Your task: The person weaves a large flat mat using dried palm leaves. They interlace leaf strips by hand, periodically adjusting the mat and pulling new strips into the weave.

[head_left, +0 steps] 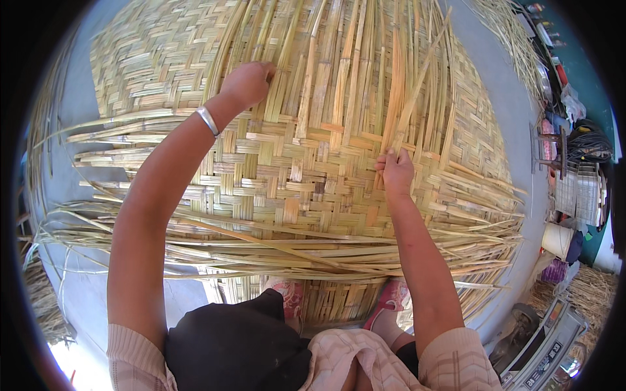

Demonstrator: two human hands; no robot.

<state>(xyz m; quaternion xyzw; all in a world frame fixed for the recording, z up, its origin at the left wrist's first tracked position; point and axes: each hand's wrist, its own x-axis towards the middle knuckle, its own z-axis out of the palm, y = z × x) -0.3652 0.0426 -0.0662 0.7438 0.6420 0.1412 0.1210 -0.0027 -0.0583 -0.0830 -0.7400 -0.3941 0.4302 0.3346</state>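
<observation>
A large woven mat of flat, yellow-green reed strips (274,173) spreads below me, with long lengthwise strips (355,65) lying loose over its far part. My left hand (246,85), a silver bracelet (208,121) on its wrist, is closed at the lengthwise strips left of the middle; its fingertips are partly hidden. Lower and to the right, my right hand (396,172) pinches a reed strip at the edge where weave and loose lengths meet. Thumb and forefinger press together there. Loose crosswise strips (306,257) lie across the near side, in front of my feet.
My feet in pink patterned shoes (392,297) stand on the near part of the mat. Along the right are a white bucket (557,240), a black coil (589,141), a small stool (554,146) and a parked vehicle's front (541,345). More loose reeds (505,36) lie at the far right.
</observation>
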